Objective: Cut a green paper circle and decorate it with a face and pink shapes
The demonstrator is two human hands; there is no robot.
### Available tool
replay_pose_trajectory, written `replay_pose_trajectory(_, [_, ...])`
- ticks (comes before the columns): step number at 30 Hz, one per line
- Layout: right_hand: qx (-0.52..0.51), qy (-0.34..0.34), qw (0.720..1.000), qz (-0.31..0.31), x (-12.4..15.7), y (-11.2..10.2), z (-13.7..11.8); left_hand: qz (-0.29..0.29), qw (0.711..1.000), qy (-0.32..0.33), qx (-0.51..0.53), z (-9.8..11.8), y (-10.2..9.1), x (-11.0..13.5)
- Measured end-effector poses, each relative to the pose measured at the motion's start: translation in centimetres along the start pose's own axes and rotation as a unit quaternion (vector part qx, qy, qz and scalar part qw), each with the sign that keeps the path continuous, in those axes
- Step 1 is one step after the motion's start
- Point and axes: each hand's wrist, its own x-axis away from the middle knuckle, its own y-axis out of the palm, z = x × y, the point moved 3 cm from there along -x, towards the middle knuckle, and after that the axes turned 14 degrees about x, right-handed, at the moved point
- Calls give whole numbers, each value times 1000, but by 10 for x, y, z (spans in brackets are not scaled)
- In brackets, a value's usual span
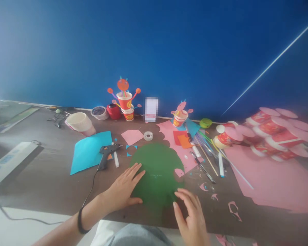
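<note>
Your left hand (pixel 123 189) lies flat, fingers spread, gripping nothing, on the left edge of the green scalloped paper sheet (pixel 156 174) on the brown table (pixel 48 181). Left of the sheet lie a black glue gun (pixel 106 153) and smooth cyan paper (pixel 91 150). Your right hand (pixel 191 217) rests open at the sheet's lower right edge. No writing is legible; the image is blurred.

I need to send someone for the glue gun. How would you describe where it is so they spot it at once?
Start at the green paper shape under the left hand. Just left of it lies the glue gun, resting partly on the light blue sheet. It is the only black tool there, with a cord trailing toward the table edge.
</note>
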Motion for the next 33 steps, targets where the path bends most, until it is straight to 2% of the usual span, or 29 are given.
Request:
replay_pose_trajectory(7, [147,48,988,7,-1,-9,67,-4,1000,-12,-8,-8,-7,18])
replay_pose_trajectory(11, [164,70,983,40,-13,-19,91,1,1000,-17,-7,-11,-10,24])
replay_pose_trajectory(15, [114,47,991,55,-21,-24,76,-7,999,-29,-18,-14,-12,27])
replay_pose_trajectory(20, [112,-52,990,-64,-12,-10,36,-12,999,-30,-31,-17,-13,26])
replay_pose_trajectory(22, [131,-54,987,-74,-10,-10,34,-9,999,-26,-35,-17,-13,24])
replay_pose_trajectory(25, [148,-7,989,-13,-10,-22,52,-3,999,-17,-34,-16,-11,19])
replay_pose_trajectory(29, [173,50,980,81,-5,-50,94,8,1000,0,-20,-10,-5,6])
replay_pose_trajectory(33, [227,116,963,87,1,-66,129,9,1000,2,-14,-4,0,-7])
